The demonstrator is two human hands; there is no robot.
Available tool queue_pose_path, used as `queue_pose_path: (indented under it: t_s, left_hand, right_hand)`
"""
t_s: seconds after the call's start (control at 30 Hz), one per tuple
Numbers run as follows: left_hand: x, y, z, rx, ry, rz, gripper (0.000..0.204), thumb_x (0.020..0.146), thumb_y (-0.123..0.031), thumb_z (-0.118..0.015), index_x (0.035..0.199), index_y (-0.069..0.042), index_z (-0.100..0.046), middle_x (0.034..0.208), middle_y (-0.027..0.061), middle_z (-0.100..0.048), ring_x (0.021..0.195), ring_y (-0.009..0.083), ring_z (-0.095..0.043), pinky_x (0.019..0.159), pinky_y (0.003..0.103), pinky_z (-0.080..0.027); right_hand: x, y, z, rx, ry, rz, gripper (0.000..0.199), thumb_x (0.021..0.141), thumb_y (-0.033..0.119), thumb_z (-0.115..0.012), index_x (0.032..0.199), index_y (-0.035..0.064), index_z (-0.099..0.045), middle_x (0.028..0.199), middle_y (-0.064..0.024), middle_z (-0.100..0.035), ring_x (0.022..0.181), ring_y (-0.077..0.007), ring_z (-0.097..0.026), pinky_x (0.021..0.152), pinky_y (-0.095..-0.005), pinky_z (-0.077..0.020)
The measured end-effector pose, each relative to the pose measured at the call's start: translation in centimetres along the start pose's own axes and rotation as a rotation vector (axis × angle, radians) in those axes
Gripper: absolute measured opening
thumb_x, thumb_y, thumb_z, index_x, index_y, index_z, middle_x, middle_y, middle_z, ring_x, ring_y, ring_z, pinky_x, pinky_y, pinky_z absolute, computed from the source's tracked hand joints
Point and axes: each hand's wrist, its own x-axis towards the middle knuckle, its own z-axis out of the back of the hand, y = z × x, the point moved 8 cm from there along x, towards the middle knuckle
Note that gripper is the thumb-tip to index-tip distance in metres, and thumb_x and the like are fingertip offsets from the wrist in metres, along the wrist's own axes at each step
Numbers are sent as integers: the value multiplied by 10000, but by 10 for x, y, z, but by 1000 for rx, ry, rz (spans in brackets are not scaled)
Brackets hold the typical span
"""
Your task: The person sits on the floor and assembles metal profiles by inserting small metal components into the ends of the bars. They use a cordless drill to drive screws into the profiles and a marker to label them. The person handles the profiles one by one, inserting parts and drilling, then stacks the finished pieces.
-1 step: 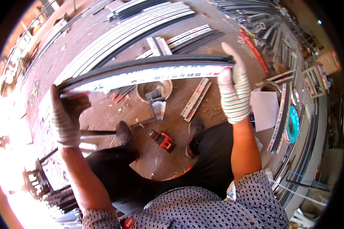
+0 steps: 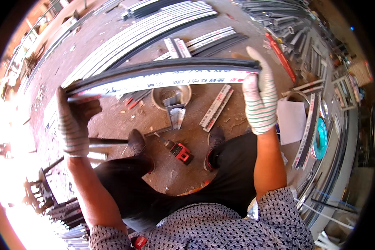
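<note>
Held up crosswise in front of me is a dark metal profile bar (image 2: 162,78), with a printed white film along its near side. Its left end sits in my left hand (image 2: 74,125), the thumb side darkened by shadow and the fingers curled beneath. At the other end, my right hand (image 2: 260,98) grips it between thumb and fingers. Both hands wear white striped work gloves. Below the bar, on the floor between my feet, lies a red and black cordless drill (image 2: 179,151) with a bit in its chuck.
Long film-covered profiles (image 2: 150,37) lie at the far left, with shorter cut pieces (image 2: 178,48) beside them. A round tub (image 2: 157,99) holds metal offcuts. Another short profile pair (image 2: 216,107) rests near my right foot. Right of me are a teal tape roll (image 2: 319,139) and piled profiles (image 2: 298,31).
The whole view has shifted slightly, so the floor items appear a little further right. Both hands keep their hold on the profile bar.
</note>
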Motion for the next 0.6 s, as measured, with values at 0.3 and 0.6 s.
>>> queue_pose_path:
  t_s: [0.3,0.6]
  left_hand:
    - [-26,-51,34,246,-145,-386,734,1065,-619,-360,1295,30,-612,1127,134,-682,1076,218,-635,1021,378,-485]
    - [-44,-52,101,273,-247,-458,767,1051,-660,-344,1255,3,-672,1118,113,-714,1073,194,-645,1069,395,-430]
  right_hand:
    - [7,14,-37,-64,-9,120,597,1059,408,-563,1495,15,-452,1328,-97,-614,1101,-128,-564,985,-279,-448]
    - [8,23,-93,-53,87,60,623,1044,462,-572,1492,38,-484,1280,-72,-608,1038,-97,-557,860,-218,-447]
